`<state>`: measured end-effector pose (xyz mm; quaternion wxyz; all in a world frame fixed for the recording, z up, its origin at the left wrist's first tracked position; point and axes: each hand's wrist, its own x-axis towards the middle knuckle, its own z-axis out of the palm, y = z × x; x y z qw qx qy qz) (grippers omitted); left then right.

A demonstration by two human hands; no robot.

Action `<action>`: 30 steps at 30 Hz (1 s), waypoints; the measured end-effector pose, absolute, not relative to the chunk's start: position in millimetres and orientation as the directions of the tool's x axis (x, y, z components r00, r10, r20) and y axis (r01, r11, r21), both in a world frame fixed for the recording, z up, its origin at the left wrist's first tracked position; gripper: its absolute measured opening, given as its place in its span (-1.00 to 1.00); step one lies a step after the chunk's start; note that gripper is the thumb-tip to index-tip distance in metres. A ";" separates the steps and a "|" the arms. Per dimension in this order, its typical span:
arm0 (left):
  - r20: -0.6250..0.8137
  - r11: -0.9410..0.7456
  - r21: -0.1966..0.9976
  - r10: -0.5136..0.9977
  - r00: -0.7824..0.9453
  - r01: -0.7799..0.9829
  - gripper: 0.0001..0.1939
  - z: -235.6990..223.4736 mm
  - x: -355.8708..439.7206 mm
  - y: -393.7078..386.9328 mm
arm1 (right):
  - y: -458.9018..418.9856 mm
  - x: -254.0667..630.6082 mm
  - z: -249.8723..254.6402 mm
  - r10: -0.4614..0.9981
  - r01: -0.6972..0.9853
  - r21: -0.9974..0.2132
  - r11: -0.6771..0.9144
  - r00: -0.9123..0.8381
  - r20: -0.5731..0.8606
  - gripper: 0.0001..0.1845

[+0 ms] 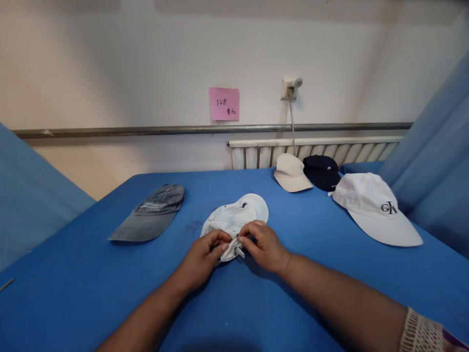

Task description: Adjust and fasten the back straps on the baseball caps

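A white baseball cap [229, 218] with a small dark emblem lies in the middle of the blue table, its brim pointing away to the upper right. At the cap's near edge, my left hand [201, 254] pinches the fabric beside the back strap. Close to it, my right hand [266, 246] has thumb and fingertips closed on the same edge, by the strap and its buckle. The strap's loose end [239, 253] hangs out between the hands. My fingers partly hide the cap's back opening.
A grey cap [156, 213] lies to the left. At the right are a beige cap [292, 172], a navy cap [321, 172] and a larger white cap [373, 208] with black letters. Behind the blue table [110, 288] stand a radiator [264, 154] and a wall rail [164, 130].
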<state>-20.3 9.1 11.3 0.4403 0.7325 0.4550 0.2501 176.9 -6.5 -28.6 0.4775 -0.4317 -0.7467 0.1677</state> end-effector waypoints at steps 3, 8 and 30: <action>-0.124 -0.029 0.942 0.897 0.424 0.336 -0.73 8.3 -18.2 11.6 | -5.8 178.0 -30.9 0.828 0.455 -0.703 0.546 -0.166 0.535 -0.90; -0.135 0.020 0.957 0.914 0.383 0.290 -0.71 7.6 -17.7 12.7 | -8.7 180.1 -30.5 0.809 0.451 -0.672 0.587 -0.296 0.508 -0.63; -0.034 -0.234 0.848 0.871 0.490 0.475 -0.68 18.8 -17.3 7.3 | -1.9 180.7 -39.6 0.799 0.256 -0.757 0.601 -0.221 0.560 -0.91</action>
